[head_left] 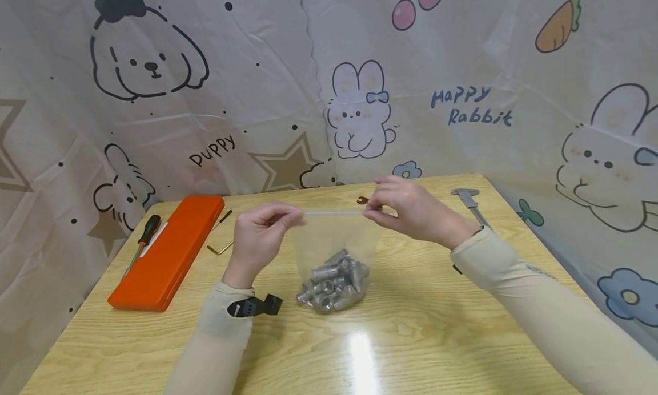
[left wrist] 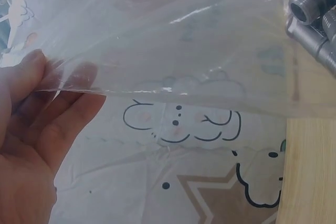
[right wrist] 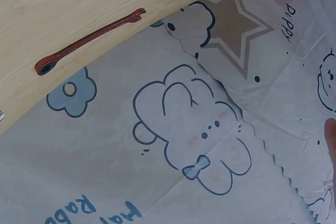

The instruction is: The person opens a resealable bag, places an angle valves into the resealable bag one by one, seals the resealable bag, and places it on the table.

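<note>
A clear zip bag [head_left: 334, 235] hangs upright between both hands in the head view, its top edge stretched level. Several silver threaded metal fittings [head_left: 331, 286] lie heaped in its bottom, close over the table. My left hand [head_left: 259, 235] pinches the left top corner between thumb and fingers; in the left wrist view that hand [left wrist: 47, 108] has the plastic film between thumb and fingertips, the fittings [left wrist: 310, 19] at upper right. At the opposite top corner, my right hand [head_left: 403, 206] pinches the edge. Only a finger [right wrist: 331, 140] of it enters the right wrist view.
On the wooden table [head_left: 421, 338], an orange case [head_left: 169, 252] lies at left with a screwdriver [head_left: 146, 235] beside it and a hex key [head_left: 221, 249] to its right. A red-brown wrench [right wrist: 89, 40] lies near the back edge. A caliper [head_left: 470, 201] is at back right.
</note>
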Tool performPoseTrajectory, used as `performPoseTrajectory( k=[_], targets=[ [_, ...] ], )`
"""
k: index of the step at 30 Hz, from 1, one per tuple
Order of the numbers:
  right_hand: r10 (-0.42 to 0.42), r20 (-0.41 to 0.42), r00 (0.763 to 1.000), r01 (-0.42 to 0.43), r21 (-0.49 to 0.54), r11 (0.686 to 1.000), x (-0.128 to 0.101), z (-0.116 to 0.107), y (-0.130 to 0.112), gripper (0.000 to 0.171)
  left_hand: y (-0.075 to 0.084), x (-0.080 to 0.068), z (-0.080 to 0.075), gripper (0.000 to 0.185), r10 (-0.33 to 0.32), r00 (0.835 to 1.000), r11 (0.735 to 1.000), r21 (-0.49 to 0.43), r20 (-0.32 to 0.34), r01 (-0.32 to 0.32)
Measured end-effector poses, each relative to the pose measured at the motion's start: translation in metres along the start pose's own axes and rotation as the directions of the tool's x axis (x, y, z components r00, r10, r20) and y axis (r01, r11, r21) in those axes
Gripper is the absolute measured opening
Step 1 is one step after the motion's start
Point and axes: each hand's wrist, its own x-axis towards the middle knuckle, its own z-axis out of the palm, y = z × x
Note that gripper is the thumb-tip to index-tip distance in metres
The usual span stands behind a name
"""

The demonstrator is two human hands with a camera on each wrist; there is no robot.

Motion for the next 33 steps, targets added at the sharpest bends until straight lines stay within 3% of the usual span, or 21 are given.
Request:
performPoseTrajectory(
  k=[19,27,33],
  targets=[
    [0.093,0.025,0.995,-0.092,-0.039,0.995,-0.027,-0.017,0.010,0.015,0.002,0.002,0.001,0.008,-0.030,0.999,0.999,0.041,-0.028,0.031],
    [0.033,0.005,0.999,-0.033,-0.041,0.999,-0.012,-0.043,-0.006,0.018,0.000,-0.001,-0.002,0.008,-0.071,0.996,0.996,-0.062,-0.047,0.068],
    [0.123,-0.072,0.990,-0.124,-0.003,0.992,-0.013,-0.061,-0.016,0.020,0.002,0.000,0.001,0.006,-0.058,0.998,0.986,-0.157,0.034,0.062]
  ],
)
